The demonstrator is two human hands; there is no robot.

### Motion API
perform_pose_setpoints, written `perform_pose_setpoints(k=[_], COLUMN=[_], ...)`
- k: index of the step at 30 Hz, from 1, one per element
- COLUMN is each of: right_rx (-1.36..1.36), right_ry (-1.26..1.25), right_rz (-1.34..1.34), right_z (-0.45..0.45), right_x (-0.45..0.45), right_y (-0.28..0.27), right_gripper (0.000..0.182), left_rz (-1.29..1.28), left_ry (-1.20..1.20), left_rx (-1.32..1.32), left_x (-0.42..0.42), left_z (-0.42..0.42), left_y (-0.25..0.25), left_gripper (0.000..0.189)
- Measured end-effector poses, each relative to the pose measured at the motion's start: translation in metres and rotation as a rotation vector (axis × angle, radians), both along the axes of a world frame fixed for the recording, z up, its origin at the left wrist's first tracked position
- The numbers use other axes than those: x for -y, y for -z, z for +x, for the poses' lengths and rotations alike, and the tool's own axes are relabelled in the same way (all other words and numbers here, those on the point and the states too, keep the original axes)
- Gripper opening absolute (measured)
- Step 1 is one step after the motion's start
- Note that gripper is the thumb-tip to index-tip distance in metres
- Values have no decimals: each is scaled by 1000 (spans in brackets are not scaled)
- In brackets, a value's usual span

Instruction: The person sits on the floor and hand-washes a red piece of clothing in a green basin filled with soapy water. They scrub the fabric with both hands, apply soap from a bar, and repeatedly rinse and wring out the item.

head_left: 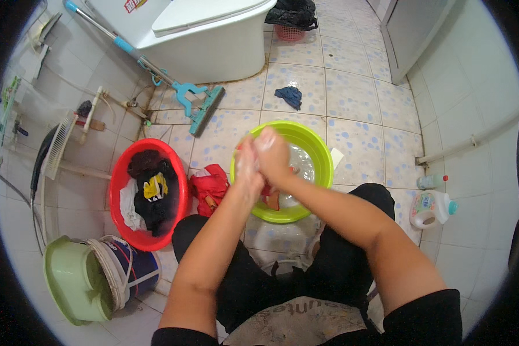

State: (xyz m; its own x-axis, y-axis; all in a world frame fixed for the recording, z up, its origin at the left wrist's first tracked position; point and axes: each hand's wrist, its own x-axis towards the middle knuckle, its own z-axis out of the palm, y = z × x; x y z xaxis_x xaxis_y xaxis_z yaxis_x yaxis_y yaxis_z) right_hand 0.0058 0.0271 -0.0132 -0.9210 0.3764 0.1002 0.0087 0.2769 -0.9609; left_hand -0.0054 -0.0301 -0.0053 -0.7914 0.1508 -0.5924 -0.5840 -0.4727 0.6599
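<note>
A lime-green plastic basin [324,171] stands on the tiled floor between my knees, holding sudsy water. Over its left part, my left hand [248,166] and my right hand [272,153] are pressed together, both wet with foam and blurred. Red cloth [271,200] shows just below them and hangs toward the water; both hands are closed around it, and most of it is hidden. Left of the basin a red garment [209,188] lies on the floor. Beside that, a red basin [182,194] holds black, white, yellow and dark clothes.
A blue sponge mop [207,110] leans by the white toilet [207,56]. A dark blue cloth [289,96] lies on the tiles. At right are a detergent jug [428,209] and a bottle [430,181]. A bucket [134,268] and green basin [65,277] lie lower left.
</note>
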Motion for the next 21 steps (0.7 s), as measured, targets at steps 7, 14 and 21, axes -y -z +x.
perform_pose_setpoints(k=[7, 14, 21], right_rx=[-133, -25, 130], right_ry=[-22, 78, 163], right_rz=[274, 135, -69], right_z=[15, -9, -43], right_x=[35, 9, -6], right_y=[0, -15, 39], right_gripper=[10, 15, 17], left_rz=[115, 149, 47], left_ry=[95, 76, 24], left_rx=[32, -39, -39], left_x=[27, 10, -14], left_z=[-41, -23, -20], left_y=[21, 5, 16], left_gripper=[31, 23, 27])
